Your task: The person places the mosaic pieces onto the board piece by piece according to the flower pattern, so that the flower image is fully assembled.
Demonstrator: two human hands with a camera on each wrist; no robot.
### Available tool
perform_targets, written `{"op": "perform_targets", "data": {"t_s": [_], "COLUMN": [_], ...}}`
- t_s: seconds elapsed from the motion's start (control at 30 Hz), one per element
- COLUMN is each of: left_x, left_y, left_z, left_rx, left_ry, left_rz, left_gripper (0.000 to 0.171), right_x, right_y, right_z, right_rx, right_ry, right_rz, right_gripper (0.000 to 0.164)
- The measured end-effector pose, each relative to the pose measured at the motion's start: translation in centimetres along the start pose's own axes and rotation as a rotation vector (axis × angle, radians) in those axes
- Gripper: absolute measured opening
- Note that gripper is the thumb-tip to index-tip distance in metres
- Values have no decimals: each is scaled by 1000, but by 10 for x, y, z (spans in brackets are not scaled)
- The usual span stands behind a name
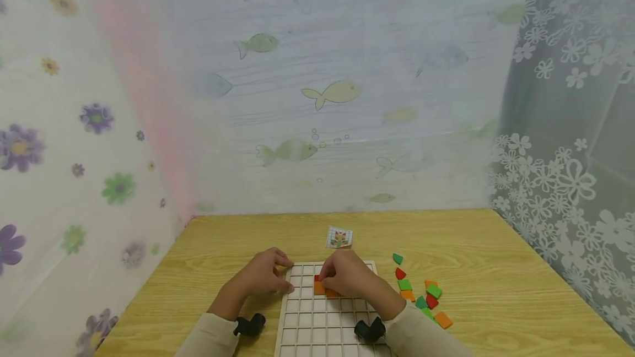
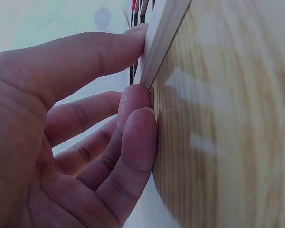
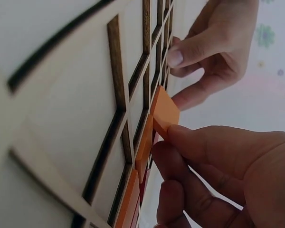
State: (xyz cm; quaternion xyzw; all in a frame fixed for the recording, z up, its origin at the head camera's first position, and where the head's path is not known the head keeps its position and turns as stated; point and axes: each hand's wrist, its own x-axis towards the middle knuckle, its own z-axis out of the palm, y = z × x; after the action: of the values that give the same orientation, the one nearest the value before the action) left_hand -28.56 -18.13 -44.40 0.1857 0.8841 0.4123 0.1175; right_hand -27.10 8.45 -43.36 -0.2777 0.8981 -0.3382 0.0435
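A pale wooden grid board lies on the table under both hands. At its left edge, my left hand holds the frame; the left wrist view has the thumb on the frame and curled fingertips low against its side. My right hand pinches an orange square tile between thumb and index finger, tilted over the grid. Beside it, another orange tile sits in the board, with one more orange tile nearer the right wrist camera. A red piece shows just behind the orange ones, partly covered by the right hand.
Right of the board lie several loose pieces, among them a dark green piece, a red piece and an orange tile. Behind the board is a small pattern card. Printed curtains surround the wood-grain table.
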Motion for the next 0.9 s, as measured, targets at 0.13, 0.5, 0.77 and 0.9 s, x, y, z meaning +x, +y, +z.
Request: {"op": "perform_targets", "data": {"t_s": [0.13,0.5,0.77,0.9], "left_x": [0,1,1,1], "left_y": [0,-2,-4,-3], "left_z": [0,0,1,1], "left_rx": [6,-4,-5,1], "left_ry": [3,-1,8,9], "left_rz": [-5,-16,-28,-26], "left_gripper": [58,59,60,60], "right_x": [-1,-3,-3,-4], "right_y": [-1,-4,-5,-6], "right_z": [0,1,2,2], "right_rx": [0,-2,1,4], "right_ry": [-4,-28,-33,-32], "right_rz": [-2,-9,8,7], "right_gripper": [11,9,10,10]}}
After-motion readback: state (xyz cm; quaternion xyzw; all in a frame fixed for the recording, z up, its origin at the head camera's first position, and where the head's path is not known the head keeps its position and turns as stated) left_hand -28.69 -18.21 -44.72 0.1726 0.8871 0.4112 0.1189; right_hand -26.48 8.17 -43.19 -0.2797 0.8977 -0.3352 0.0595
